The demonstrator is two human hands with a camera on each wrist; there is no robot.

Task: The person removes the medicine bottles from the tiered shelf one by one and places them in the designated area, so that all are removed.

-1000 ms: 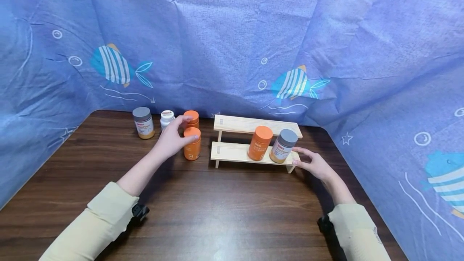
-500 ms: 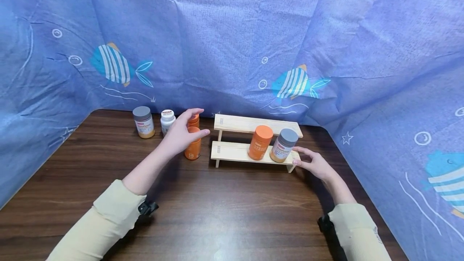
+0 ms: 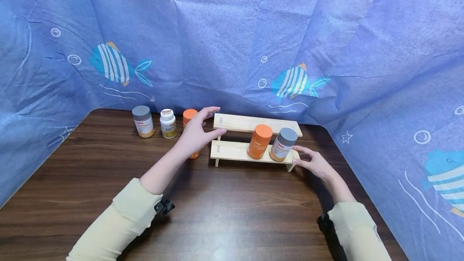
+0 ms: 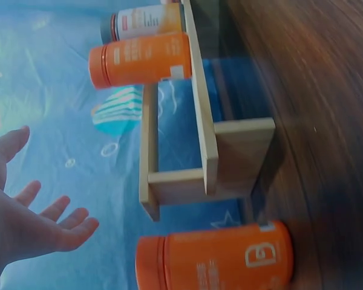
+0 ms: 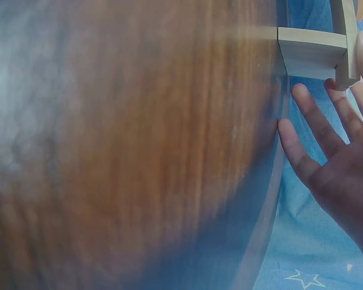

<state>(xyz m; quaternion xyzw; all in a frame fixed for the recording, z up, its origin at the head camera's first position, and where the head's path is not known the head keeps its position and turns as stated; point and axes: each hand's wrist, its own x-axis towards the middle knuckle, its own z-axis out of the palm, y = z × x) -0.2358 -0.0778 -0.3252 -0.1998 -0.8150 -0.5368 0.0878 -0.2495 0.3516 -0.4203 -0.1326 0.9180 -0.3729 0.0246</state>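
My left hand (image 3: 197, 133) hovers with thumb and fingers spread, holding nothing, by the left end of a two-tier wooden shelf (image 3: 232, 150). Behind that hand and wrist, an orange jar (image 3: 195, 155) on the table is mostly hidden; the left wrist view shows this orange jar (image 4: 230, 260) with its orange lid. At the shelf's right end, my right hand (image 3: 316, 165) has its thumb and fingers at the edge of the lower board. Its fingers look fairly straight in the right wrist view. An orange jar (image 3: 259, 142) and a grey-lidded jar (image 3: 282, 145) stand on the lower board.
Along the table's back left stand a grey-lidded jar (image 3: 143, 122), a white bottle (image 3: 168, 124) and another orange jar (image 3: 189, 116). A blue fish-print cloth (image 3: 232, 43) hangs behind the dark wooden table (image 3: 232, 212) and along its right side.
My left hand has moved right, from around the orange jars to the shelf's left end, uncovering the white bottle. My right hand and the jars on the shelf have stayed put.
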